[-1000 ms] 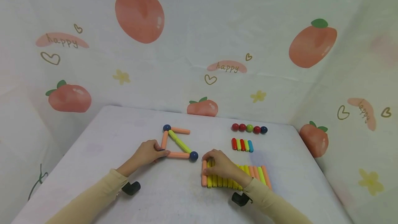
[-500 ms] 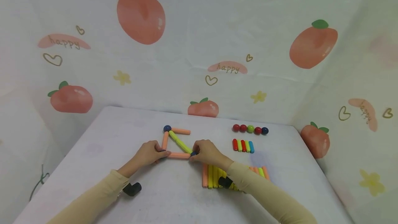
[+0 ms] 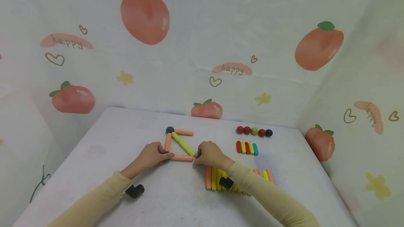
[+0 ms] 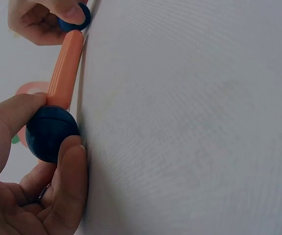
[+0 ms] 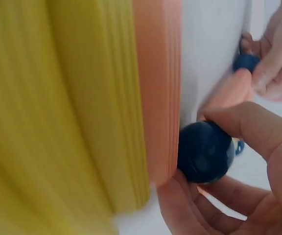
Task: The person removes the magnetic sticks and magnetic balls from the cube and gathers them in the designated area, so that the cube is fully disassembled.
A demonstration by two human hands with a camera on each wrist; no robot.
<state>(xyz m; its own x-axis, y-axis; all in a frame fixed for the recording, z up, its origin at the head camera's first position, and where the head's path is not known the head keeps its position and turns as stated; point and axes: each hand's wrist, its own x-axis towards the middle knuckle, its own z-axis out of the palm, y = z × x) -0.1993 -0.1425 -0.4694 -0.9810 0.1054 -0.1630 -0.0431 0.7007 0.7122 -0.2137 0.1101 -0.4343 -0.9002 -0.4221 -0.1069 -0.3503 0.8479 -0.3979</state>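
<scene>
On the table lies a figure of magnetic-looking sticks and balls. My left hand [image 3: 154,155] grips a dark blue ball [image 4: 52,134] at its near left corner. From that ball an orange stick [image 3: 182,157] runs right to a second dark blue ball [image 5: 205,152], which my right hand [image 3: 209,155] pinches between thumb and fingers. Whether stick and second ball touch is unclear. A yellow-green diagonal of sticks [image 3: 183,144] reaches up to a far blue ball [image 3: 169,129]. Another orange stick [image 3: 168,142] forms the left side, and one more orange stick [image 3: 183,132] points right from the far ball.
Just right of my right hand lies a row of yellow sticks [image 3: 214,179] and orange sticks [image 3: 208,178], partly hidden by my forearm. Farther back are short coloured sticks [image 3: 247,147] and a line of balls [image 3: 254,131]. A patterned cloth [image 3: 176,90] hangs behind the table.
My right hand has left the leftmost orange stick of the row, moved up and left, and taken hold of the right-hand blue ball. My left hand has stayed in place.
</scene>
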